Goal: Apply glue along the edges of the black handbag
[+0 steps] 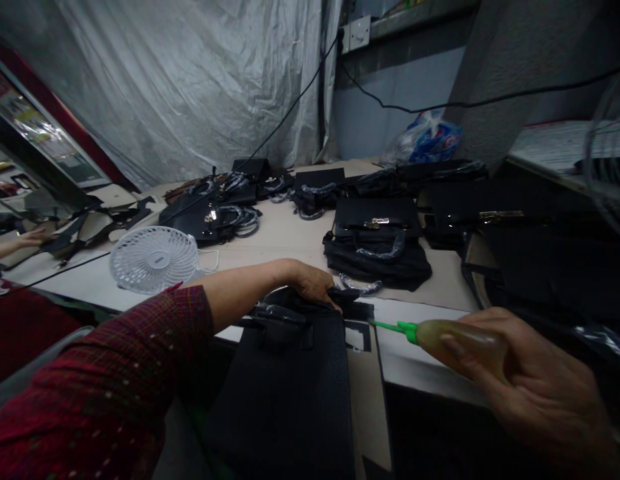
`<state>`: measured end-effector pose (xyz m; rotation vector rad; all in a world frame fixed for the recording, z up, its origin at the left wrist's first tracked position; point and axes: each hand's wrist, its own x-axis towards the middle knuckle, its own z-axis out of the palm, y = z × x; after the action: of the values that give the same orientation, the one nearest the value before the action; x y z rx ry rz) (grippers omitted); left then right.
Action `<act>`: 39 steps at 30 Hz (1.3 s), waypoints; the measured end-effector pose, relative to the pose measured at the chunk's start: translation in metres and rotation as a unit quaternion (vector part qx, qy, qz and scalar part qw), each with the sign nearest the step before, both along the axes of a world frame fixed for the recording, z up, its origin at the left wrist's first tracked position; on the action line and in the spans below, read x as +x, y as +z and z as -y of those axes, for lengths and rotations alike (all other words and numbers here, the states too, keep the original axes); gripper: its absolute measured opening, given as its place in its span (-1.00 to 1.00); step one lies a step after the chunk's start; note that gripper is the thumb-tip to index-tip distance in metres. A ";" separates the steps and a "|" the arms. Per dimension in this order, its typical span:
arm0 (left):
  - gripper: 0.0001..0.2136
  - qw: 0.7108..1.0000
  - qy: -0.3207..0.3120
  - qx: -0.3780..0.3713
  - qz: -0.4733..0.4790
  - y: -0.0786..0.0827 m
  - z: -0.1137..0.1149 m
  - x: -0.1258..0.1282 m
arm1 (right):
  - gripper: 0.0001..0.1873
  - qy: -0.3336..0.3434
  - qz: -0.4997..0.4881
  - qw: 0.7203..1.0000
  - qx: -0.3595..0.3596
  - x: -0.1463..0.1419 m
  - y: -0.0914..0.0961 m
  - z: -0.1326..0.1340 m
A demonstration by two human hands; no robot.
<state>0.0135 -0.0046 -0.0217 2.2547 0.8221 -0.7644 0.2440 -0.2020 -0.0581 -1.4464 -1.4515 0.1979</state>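
Head view: fingers of the right hand clamped round the squeeze bottle, green nozzle pointing at the top of the black bag, contact unclear; the left hand has its fingers clamped on that top, bag at the near edge of the bench. In the way: clasped bag and plastic-wrapped handle just behind, stacked bags crowding the right, fan beyond the left forearm, cable slanting across the back.
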 end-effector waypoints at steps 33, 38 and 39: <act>-0.61 1.000 -0.018 0.022 0.012 -0.005 0.004 0.009 | -0.90 0.216 0.131 0.967 0.035 0.013 0.018 -0.008; -0.59 0.999 -0.027 0.029 0.015 -0.004 0.005 0.010 | -0.89 0.196 0.166 0.965 0.050 0.020 0.011 -0.004; -0.59 0.999 -0.030 0.030 0.013 -0.004 0.006 0.010 | -0.89 0.202 0.169 0.964 0.046 0.021 0.010 -0.004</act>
<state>0.0237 -0.0102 -0.0253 2.3477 0.7780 -0.7449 0.2653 -0.1981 -0.0481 -1.1315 -2.0058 0.1356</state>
